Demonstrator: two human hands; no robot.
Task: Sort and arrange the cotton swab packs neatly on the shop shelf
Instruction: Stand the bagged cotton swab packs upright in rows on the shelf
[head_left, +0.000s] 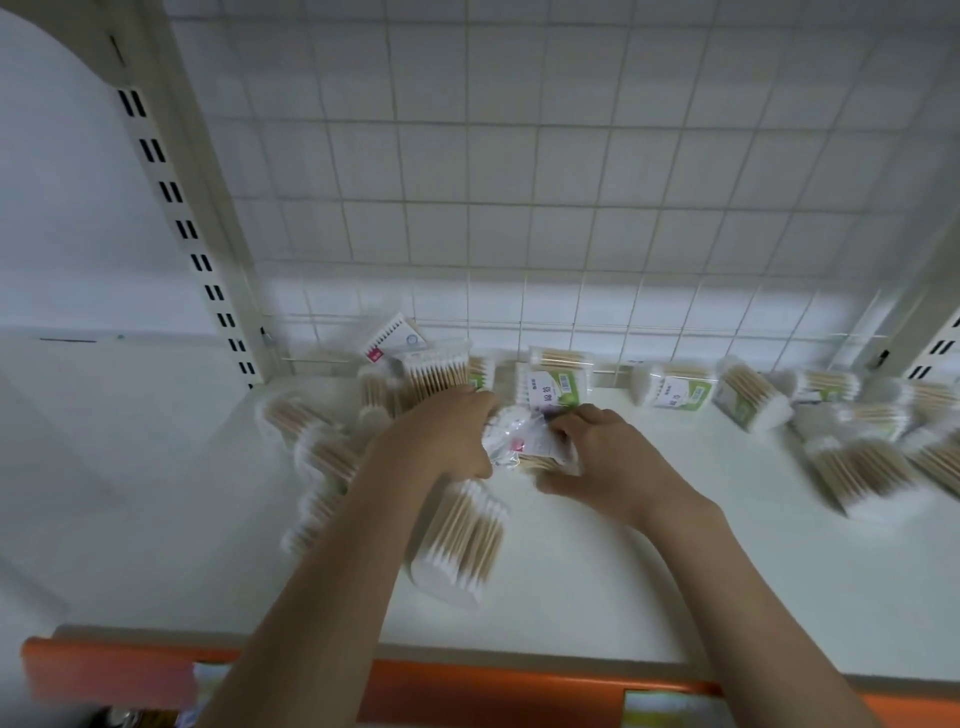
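Gripping swab pack (524, 441), fingers (563, 431) either side

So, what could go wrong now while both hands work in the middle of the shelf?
1. The left hand and right hand both grip one crinkly bag pack; pulling apart might tear it.
2. The left forearm passes over the loose pack near the shelf front; a sweep back might knock it off.
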